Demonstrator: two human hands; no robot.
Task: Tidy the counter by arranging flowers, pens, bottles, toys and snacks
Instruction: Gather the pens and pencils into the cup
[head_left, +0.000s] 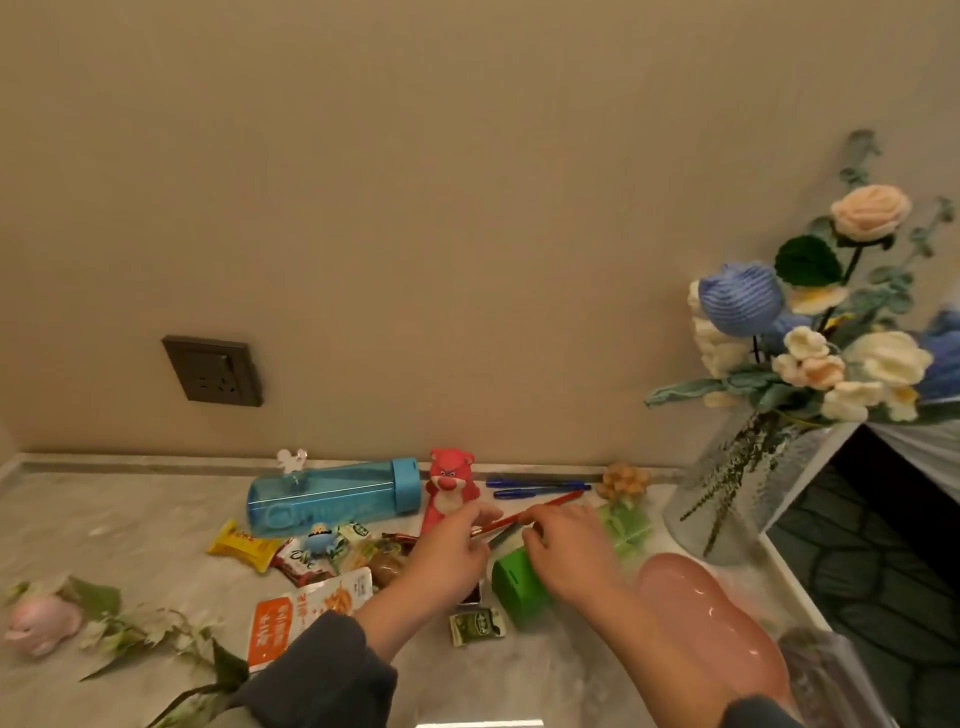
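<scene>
Label check: orange snack packet (311, 618), lower centre, carries white characters too blurred to read. Left hand (447, 551) pinches the low end of the red pen (545, 505). Right hand (566, 551) curls onto its shaft. Hands are close together at centre frame, over a tipped green cup (514, 587). 2 blue pens (537, 488) lie behind. Counter (104, 519) grey marbled. Wall (415, 208) beige, dark socket (213, 370) at left.

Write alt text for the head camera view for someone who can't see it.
Left hand and right hand hold a red pen beside a tipped green cup on a cluttered counter. Behind are a blue bottle, red bear and blue pens; snacks left, flowers in a vase right.
</scene>
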